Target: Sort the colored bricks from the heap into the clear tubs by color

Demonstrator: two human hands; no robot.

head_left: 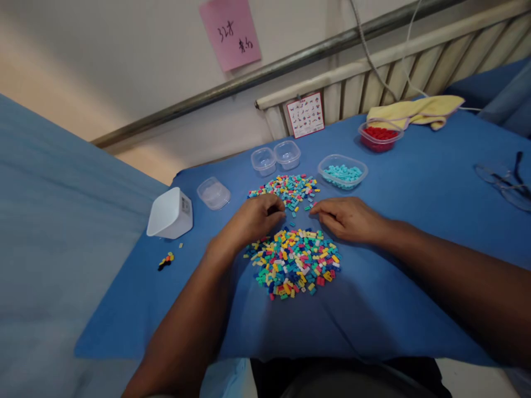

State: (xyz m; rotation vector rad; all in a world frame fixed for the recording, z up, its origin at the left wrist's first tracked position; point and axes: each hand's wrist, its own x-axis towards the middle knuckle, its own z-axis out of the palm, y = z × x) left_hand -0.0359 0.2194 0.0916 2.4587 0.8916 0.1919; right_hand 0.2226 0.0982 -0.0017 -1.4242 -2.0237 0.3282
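Two heaps of small coloured bricks lie on the blue cloth: a near heap [294, 262] and a far heap [288, 189]. My left hand [255, 218] rests between them with its fingers curled at the far heap's near edge. Whether it holds a brick is hidden. My right hand [346, 216] lies palm down beside it, fingers pressed together and pointing left toward a few loose bricks [309, 207]. A clear tub of turquoise bricks [342, 172] stands just beyond my right hand. Further back is a tub of red bricks [380, 136].
Two empty clear tubs [275, 157] and a clear lid [213, 193] sit behind the far heap. A white box [170, 214] stands at the left, with a few stray bricks [166, 260] near it. Glasses [504, 182] lie at the right; a yellow cloth [418, 112] lies behind.
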